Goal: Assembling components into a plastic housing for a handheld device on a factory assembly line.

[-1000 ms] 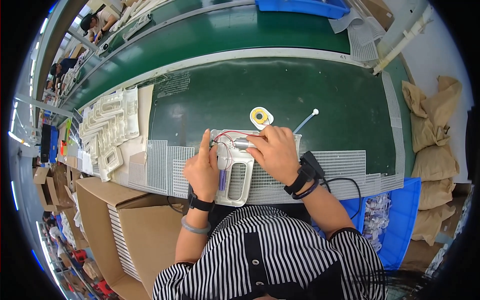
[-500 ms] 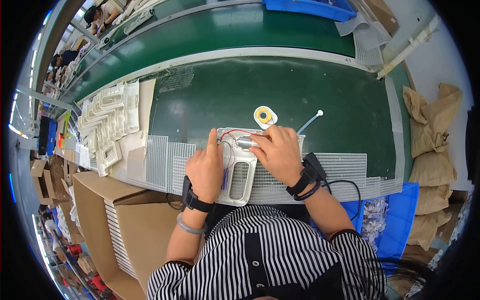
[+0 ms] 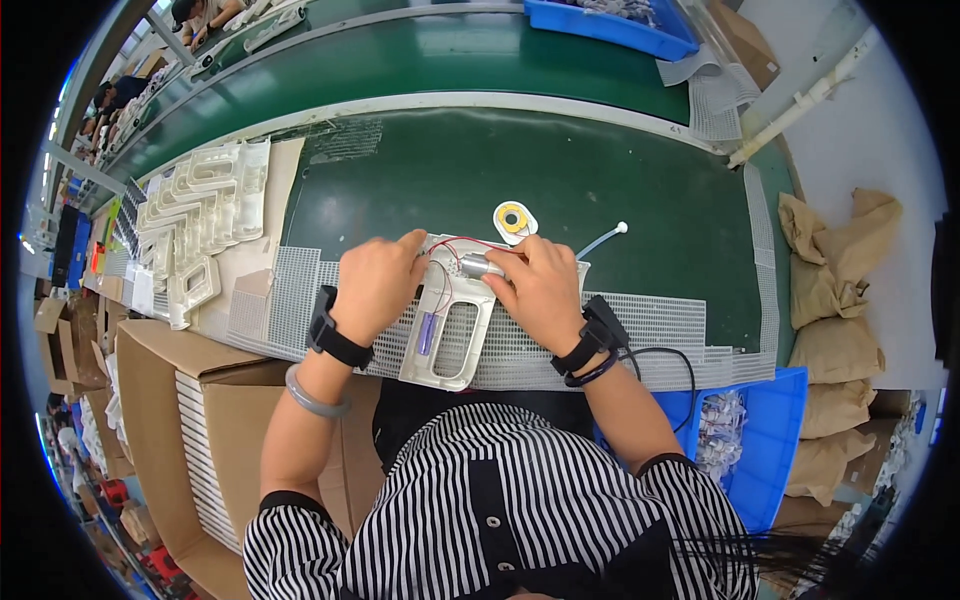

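Housing (image 3: 470,290), white plastic with looped handle (image 3: 435,374), is lying on the green table (image 3: 400,185); in the housing's upper part, right hand (image 3: 540,295) is holding silver metal cylinder (image 3: 473,265) in its grip; left hand (image 3: 375,285) is pointing at the housing's upper-left corner, grip undeterminable.

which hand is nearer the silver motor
Right. The right hand has its thumb and fingers at the silver motor's right end; the left hand is off to its left, by the white housing's upper left corner.
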{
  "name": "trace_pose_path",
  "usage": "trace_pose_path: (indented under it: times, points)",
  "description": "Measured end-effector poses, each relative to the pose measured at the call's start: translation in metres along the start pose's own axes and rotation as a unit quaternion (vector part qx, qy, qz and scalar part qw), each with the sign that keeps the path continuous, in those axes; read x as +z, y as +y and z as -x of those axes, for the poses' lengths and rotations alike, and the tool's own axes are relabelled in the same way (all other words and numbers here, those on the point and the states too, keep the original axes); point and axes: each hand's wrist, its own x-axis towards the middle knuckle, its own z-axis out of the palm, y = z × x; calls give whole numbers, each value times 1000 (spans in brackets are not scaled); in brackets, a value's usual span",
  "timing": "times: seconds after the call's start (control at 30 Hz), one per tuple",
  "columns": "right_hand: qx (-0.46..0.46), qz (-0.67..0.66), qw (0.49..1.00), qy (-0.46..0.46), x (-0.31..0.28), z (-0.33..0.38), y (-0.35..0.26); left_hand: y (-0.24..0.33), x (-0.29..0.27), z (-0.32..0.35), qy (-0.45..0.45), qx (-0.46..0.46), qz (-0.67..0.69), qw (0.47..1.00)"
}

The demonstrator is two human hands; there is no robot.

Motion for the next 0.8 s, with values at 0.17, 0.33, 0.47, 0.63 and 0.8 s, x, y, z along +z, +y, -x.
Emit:
trace_pose_path:
  times: [0.17, 0.33, 0.47, 0.63, 0.8]
  points:
    - [2, 1, 1000, -2, 0, 2, 1, -17, 2, -6, -64, 11, 63, 996]
    - [4, 6, 1000, -14, -2, 2, -1, -29, 17, -8, -48, 39, 112, 992]
    - [11, 10, 1000, -27, -2, -2, -1, -28, 27, -6, -17, 29, 87, 996]
    - [2, 27, 999, -35, -4, -6, -3, -26, 25, -8, -43, -25, 113, 992]
    - [7, 22, 999, -47, -8, -3, -11, -30, 28, -2, -66, -45, 194, 978]
